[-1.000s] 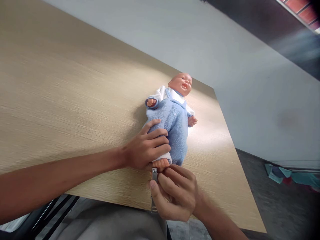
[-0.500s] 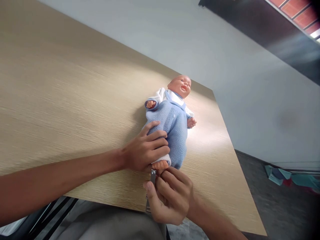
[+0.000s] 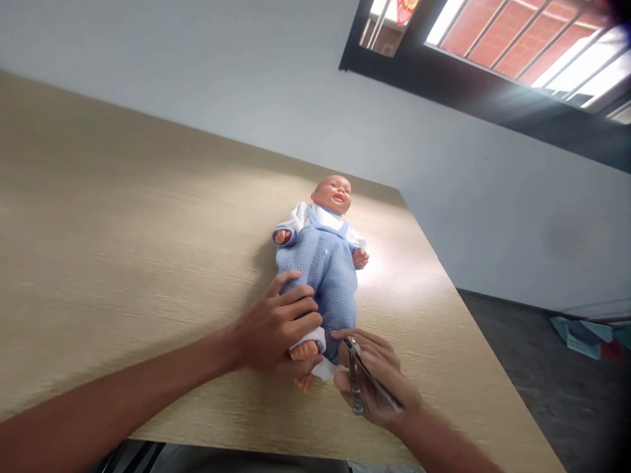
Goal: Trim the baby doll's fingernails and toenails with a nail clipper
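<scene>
A baby doll (image 3: pixel 318 263) in blue overalls and a white shirt lies on its back on the wooden table (image 3: pixel 162 243), head toward the wall. My left hand (image 3: pixel 283 325) is wrapped over the doll's lower leg, with its bare toes (image 3: pixel 304 350) showing just below my fingers. Some of the other foot shows beneath, partly hidden by my hand. In my right hand (image 3: pixel 382 374), beside the doll's feet, is a metal nail clipper (image 3: pixel 355 374) with its lever swung out. The clipper is apart from the toes, and the right hand is slightly blurred.
A pale wall (image 3: pixel 236 85) runs behind the table, with a dark-framed barred window (image 3: pixel 517 46) at upper right. Beyond the table's right edge lies a dark floor (image 3: pixel 513 348) with teal items (image 3: pixel 582 336) on it.
My right hand has drawn the nail clipper away from the doll's toes, to the right. The left hand keeps its hold on the leg. The camera view has tilted up, showing more window.
</scene>
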Motion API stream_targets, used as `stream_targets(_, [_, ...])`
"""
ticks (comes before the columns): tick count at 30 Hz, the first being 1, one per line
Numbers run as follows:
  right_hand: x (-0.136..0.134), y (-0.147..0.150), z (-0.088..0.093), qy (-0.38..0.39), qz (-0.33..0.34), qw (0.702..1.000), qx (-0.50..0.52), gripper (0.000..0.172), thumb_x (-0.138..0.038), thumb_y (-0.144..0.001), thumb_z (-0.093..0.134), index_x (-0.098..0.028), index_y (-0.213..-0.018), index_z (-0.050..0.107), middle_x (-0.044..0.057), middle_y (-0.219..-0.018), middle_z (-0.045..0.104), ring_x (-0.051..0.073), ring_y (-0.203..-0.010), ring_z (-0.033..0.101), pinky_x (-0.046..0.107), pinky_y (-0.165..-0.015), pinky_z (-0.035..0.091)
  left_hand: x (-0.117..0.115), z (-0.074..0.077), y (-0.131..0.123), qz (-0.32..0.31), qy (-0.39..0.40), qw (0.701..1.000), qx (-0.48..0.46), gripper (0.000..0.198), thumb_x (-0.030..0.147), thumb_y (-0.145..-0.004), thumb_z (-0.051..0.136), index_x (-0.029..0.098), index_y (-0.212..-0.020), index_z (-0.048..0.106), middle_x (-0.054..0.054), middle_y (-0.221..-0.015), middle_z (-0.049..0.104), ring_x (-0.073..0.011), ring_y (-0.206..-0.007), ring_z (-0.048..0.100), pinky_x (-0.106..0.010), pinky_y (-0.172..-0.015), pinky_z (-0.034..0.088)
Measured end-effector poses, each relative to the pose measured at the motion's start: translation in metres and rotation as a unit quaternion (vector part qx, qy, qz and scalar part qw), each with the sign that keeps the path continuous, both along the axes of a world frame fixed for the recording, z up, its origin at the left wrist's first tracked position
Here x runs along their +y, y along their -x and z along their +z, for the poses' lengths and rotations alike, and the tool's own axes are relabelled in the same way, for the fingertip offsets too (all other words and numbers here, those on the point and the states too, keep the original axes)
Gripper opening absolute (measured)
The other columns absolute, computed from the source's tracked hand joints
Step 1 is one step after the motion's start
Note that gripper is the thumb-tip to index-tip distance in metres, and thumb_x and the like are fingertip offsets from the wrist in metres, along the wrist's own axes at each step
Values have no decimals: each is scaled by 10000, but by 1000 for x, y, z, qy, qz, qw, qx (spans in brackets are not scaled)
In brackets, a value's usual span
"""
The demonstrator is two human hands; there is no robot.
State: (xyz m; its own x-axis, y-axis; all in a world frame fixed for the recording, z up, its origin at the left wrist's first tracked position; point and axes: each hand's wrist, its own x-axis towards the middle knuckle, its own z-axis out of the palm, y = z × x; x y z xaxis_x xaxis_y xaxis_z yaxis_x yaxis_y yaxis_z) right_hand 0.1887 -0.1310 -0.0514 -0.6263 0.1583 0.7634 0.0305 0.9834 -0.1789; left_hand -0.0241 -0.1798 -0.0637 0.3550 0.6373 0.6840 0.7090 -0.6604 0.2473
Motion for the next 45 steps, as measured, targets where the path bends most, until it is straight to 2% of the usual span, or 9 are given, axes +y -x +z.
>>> stream_targets(3, [4, 2, -8, 16, -39, 997, 62, 326, -232, -955, 578, -147, -1258, 489, 39, -728, 711, 208, -661, 741, 335, -637, 641, -2, 2, 0, -13, 37, 999, 2, 352, 523, -800, 568, 186, -895, 601, -55, -886, 665, -260, -1012, 601, -498, -1129, 276])
stream_targets(8, [5, 5, -11, -6, -47, 996, 81, 355, -270, -946, 606, -170, -1273, 512, 46, -737, 738, 199, -627, 734, 328, -624, 632, -7, -4, 0, -26, 105, 991, 78, 401, 581, -677, 602, 202, -792, 537, -37, -809, 588, -240, -875, 563, -467, -1048, 349])
stream_targets(17, [4, 6, 0, -8, -21, 995, 95, 244, -240, -985, 505, -157, -1208, 554, 42, -704, 727, 179, -632, 725, 315, -632, 625, -8, -11, -5, -28, 128, 985, 114, 508, 686, -624, 588, 209, -772, 495, -26, -776, 537, -243, -829, 517, -473, -983, 370])
stream_targets(23, [7, -6, 4, 69, -62, 989, 119, 296, -305, -942, 645, -179, -1184, 529, 17, -681, 701, 177, -605, 713, 314, -601, 623, -15, -13, -10, -34, 140, 980, 141, 561, 710, -619, 637, 204, -829, 513, -20, -819, 562, -254, -873, 541, -480, -1042, 320])
stream_targets(27, [21, 6, 25, 181, -83, 972, 126, 228, -264, -941, 651, -188, -1109, 517, -27, -667, 638, 111, -494, 621, 242, -492, 564, -22, -16, -12, -39, 121, 982, 140, 523, 711, -732, 604, 208, -842, 514, -23, -825, 581, -240, -843, 540, -469, -1048, 311])
stream_targets(31, [52, 49, 59, 437, 94, 893, 50, 134, -266, -938, 615, -215, -970, 495, -127, -563, 476, 49, -391, 483, 201, -448, 540, -25, -18, -13, -47, 104, 982, 149, 550, 736, -767, 593, 197, -864, 549, -19, -792, 580, -242, -832, 543, -466, -1044, 318])
stream_targets(35, [79, 97, 71, 522, 238, 817, -68, 165, -219, -893, 613, -220, -888, 449, -94, -711, 511, 29, -469, 488, 209, -520, 564, -26, -17, -12, -54, 103, 982, 151, 564, 734, -754, 609, 185, -874, 563, -32, -797, 584, -248, -814, 539, -466, -1009, 360])
stream_targets(40, [96, 117, 54, 551, 302, 762, -159, 132, -220, -858, 646, -195, -883, 519, -33, -857, 556, 52, -623, 519, 184, -532, 484, -25, -13, -13, -64, 92, 984, 139, 512, 695, -761, 616, 192, -781, 522, -24, -750, 559, -230, -776, 521, -448, -970, 391])
stream_targets(45, [110, 116, 42, 617, 283, 712, -179, 204, -320, -869, 718, -198, -868, 554, -56, -767, 480, 57, -599, 445, 203, -556, 417, -20, 5, -16, -58, 85, 978, 181, 241, 398, -908, 578, 183, -800, 572, -26, -766, 623, -219, -793, 548, -413, -979, 405])
